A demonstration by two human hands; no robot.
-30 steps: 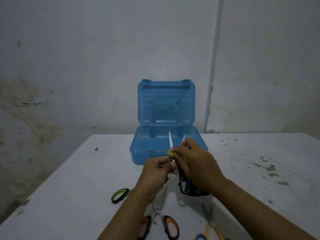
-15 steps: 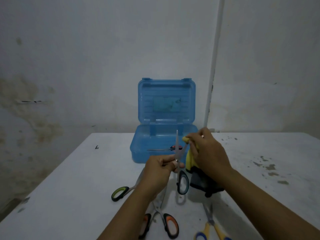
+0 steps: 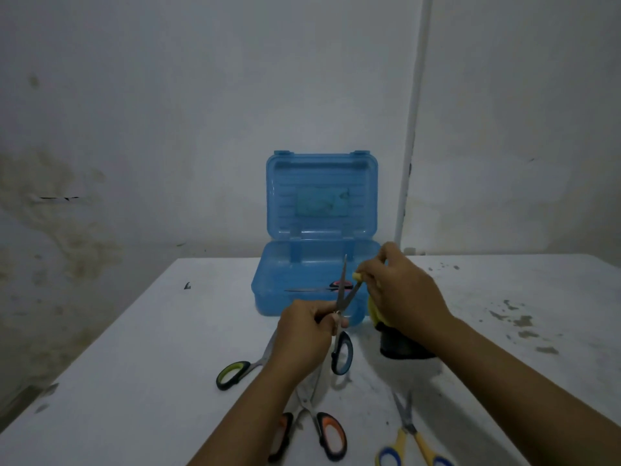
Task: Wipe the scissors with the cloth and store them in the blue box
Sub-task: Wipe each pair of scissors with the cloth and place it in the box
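Note:
My left hand (image 3: 304,334) grips a pair of black-and-blue-handled scissors (image 3: 342,353) near the pivot, blades apart and pointing up in front of the blue box (image 3: 268,290). My right hand (image 3: 401,290) holds a yellow and black cloth (image 3: 389,346) and pinches it on the tip of the right blade. The box stands with its lid up, and one pair of scissors with a red handle (image 3: 331,286) lies inside it.
On the white table (image 3: 151,348) lie green-handled scissors (image 3: 235,375) at the left, orange-handled scissors (image 3: 322,432) near the front edge, and yellow-and-blue-handled scissors (image 3: 408,438) at the front right. Dark stains (image 3: 517,322) mark the table's right side. A wall stands close behind.
My right hand has slid the cloth from near the pivot up along the right blade to its tip. The cloth now hangs lower beneath that hand. My left hand has stayed in place.

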